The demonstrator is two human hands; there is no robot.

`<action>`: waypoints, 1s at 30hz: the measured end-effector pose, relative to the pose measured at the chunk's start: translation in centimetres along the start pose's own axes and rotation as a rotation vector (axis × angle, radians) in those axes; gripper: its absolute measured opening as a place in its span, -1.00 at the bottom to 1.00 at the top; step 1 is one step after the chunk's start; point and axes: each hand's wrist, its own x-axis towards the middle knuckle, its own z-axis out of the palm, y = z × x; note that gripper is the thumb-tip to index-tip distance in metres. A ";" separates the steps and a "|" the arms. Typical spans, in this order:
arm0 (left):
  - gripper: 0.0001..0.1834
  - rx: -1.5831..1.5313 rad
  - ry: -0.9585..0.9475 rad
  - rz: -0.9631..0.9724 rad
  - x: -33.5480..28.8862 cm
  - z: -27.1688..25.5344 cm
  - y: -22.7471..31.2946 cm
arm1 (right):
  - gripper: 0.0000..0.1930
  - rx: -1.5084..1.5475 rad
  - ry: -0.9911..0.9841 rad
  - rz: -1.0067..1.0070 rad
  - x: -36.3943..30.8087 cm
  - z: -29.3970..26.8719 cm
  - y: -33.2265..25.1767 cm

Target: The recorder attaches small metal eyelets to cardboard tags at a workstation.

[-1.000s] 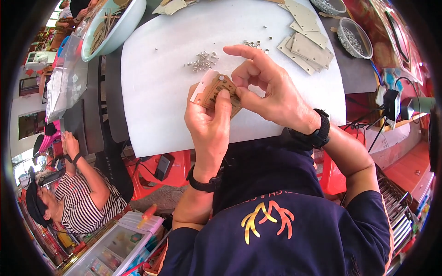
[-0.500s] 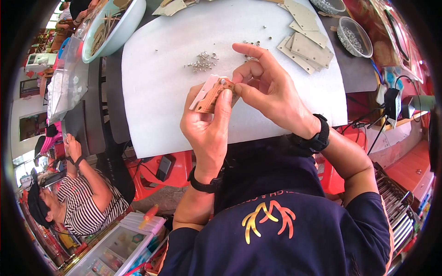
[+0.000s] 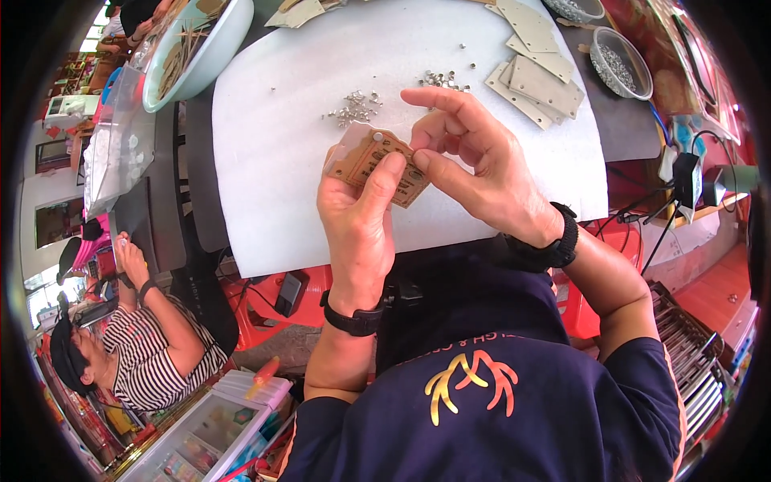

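My left hand [image 3: 357, 210] is clamping the brown card [image 3: 363, 157], thumb pressing over its printed face, together with a pale piece [image 3: 347, 143] behind it, up above the white sheet [image 3: 281, 189]. My right hand [image 3: 486, 165] is touching the card's right edge; I cannot tell whether thumb and forefinger are meeting there or pinching a small part. I judge that I am working on that edge, a silver stud [image 3: 377, 136] already sitting near the top corner; the next move seems to be calling for a steady left grip and a careful right fingertip. Beyond, small metal bits [image 3: 353, 108] are lying in a loose pile, with pale plates [image 3: 546, 87] stacking to the right. Compared with half a second ago, the card is showing its printed face more squarely, and my raised right finger is sitting lower.
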 end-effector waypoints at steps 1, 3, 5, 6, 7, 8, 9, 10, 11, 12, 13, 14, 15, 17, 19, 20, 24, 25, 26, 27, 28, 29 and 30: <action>-0.67 0.003 -0.010 -0.020 0.0 -0.1 0.0 | -0.47 0.000 -0.001 0.002 0.0 -0.1 0.0; -0.69 -0.032 -0.027 -0.071 0.1 -0.1 0.2 | -0.47 0.013 -0.016 0.075 0.0 -0.3 -0.1; -0.70 -0.066 -0.042 -0.120 0.1 0.0 0.5 | -0.47 0.064 -0.014 0.127 0.1 -0.4 -0.1; -0.72 -0.113 -0.039 -0.152 0.1 0.1 0.5 | -0.46 0.114 -0.010 0.178 0.1 -0.4 -0.1; -0.73 -0.160 -0.037 -0.184 0.2 0.2 0.5 | -0.46 0.113 -0.012 0.177 0.2 -0.3 -0.2; -0.73 -0.161 -0.035 -0.181 0.2 0.2 0.3 | -0.48 0.068 0.037 0.149 0.2 -0.1 -0.2; -0.72 -0.120 -0.015 -0.165 0.3 0.1 0.1 | -0.50 0.022 0.086 0.120 0.2 0.0 -0.3; -0.72 -0.080 0.003 -0.150 0.4 0.2 -0.1 | -0.50 0.020 0.085 0.120 0.2 -0.1 -0.2; -0.72 -0.082 0.002 -0.149 0.4 0.2 -0.1 | -0.50 0.006 0.085 0.106 0.1 -0.1 0.0; -0.72 -0.089 -0.007 -0.166 0.3 0.2 -0.2 | -0.50 -0.007 0.084 0.093 0.1 -0.2 0.0; -0.72 -0.096 -0.013 -0.182 0.2 0.2 -0.2 | -0.50 -0.007 0.082 0.092 0.0 -0.4 0.0; -0.72 -0.097 -0.011 -0.181 0.1 0.2 -0.2 | -0.48 -0.002 0.045 0.123 0.0 -0.6 -0.2; -0.73 -0.121 -0.022 -0.207 0.0 0.3 -0.1 | -0.45 0.003 0.007 0.154 0.0 -0.7 -0.4; -0.74 -0.146 -0.035 -0.232 -0.1 0.4 -0.1 | -0.45 0.052 0.018 0.191 -0.1 -0.8 -0.7; -0.73 -0.160 -0.033 -0.234 -0.3 0.3 -0.1 | -0.44 0.103 0.026 0.228 -0.2 -0.8 -0.8; -0.73 -0.161 -0.030 -0.232 -0.3 0.2 -0.1 | -0.44 0.132 0.022 0.244 -0.2 -0.9 -0.8; -0.70 -0.100 -0.041 -0.206 -0.7 -0.2 -0.3 | -0.47 0.193 0.081 0.223 -0.7 -0.4 -0.4; -0.70 -0.061 -0.020 -0.182 -0.9 -0.2 -0.5 | -0.47 0.188 0.080 0.220 -0.9 -0.3 -0.2; -0.70 -0.065 -0.023 -0.178 -1.1 -0.2 -0.5 | -0.47 0.204 0.087 0.220 -1.2 -0.1 -0.1; -0.71 -0.037 -0.017 -0.181 -1.3 -0.3 -0.4 | -0.47 0.220 0.094 0.219 -1.4 0.0 0.0; -0.72 -0.008 -0.010 -0.184 -1.5 -0.5 -0.3 | -0.47 0.214 0.094 0.216 -1.6 0.1 0.2; -0.72 -0.013 -0.014 -0.181 -1.6 -0.6 -0.1 | -0.47 0.198 0.084 0.202 -1.8 0.2 0.3; -0.71 -0.054 -0.029 -0.233 -1.8 -0.9 0.1 | -0.47 0.182 0.074 0.189 -2.0 0.2 0.2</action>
